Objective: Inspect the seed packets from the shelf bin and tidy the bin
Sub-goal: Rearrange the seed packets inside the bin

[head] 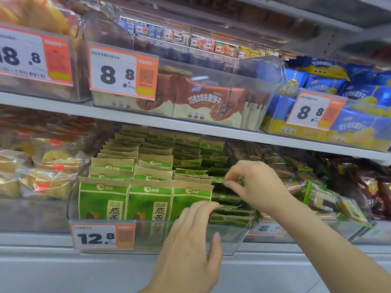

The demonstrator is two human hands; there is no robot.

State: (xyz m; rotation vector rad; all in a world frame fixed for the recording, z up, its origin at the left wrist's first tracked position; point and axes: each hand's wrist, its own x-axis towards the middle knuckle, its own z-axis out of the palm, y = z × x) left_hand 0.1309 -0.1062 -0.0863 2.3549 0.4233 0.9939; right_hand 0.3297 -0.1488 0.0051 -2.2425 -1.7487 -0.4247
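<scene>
Clearly the business is all in the clear shelf bin [228, 237] on the lower shelf, with the 12.8 price tag [103, 236] clipped to its front wall. Most of the bin holds green seed packets standing upright in rows that run front to back; the three front packets [146, 199] face outward, side by side. At the bin's right end the order breaks down: a stack of toppled packets [229, 217] lies flat, long edges running roughly left to right, tops pointing toward the upright rows. Both hands are over that untidy corner. The right hand [257, 182] reaches in from the right, further back, thumb and forefinger pinching the top edge of one slumped packet [220, 180]. The left hand [190, 240] comes up from below, nearer the bin's front; its fingers, mostly straight, press on the edge between the rightmost front packet and the flat stack, thumb outside the front wall, gripping nothing that I can see. I judge the right hand better placed to lift a fallen packet upright.
</scene>
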